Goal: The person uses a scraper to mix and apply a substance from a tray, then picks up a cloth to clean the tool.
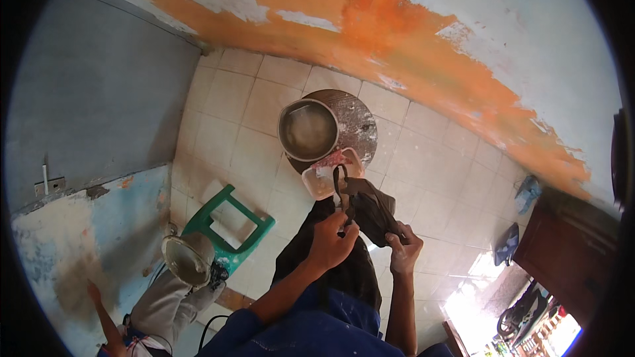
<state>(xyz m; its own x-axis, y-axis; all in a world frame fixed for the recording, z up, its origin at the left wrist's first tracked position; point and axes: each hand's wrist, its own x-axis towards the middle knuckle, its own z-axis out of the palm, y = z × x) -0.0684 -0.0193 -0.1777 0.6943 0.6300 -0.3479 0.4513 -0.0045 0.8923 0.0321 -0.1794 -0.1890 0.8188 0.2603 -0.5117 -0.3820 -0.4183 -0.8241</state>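
In front of my body I hold up a dark, soft bag (372,208) with a loop-like handle at its top left. My left hand (334,239) is closed on the bag's left side, just below that loop. My right hand (405,248) pinches its lower right edge. Beyond the bag, a round, dark, white-spattered stool (360,119) carries a metal pot (307,130). A clear plastic tub (321,185) with a pinkish rim sits at the stool's near edge, partly behind the bag.
At lower left a seated person (155,314) reaches a hand toward the blue, patchy wall (66,258). A dirty bucket (188,261) and green plastic chair (254,235) are beside them. The orange wall (370,20) is peeling. Brown furniture (565,251) stands right, near a bright doorway.
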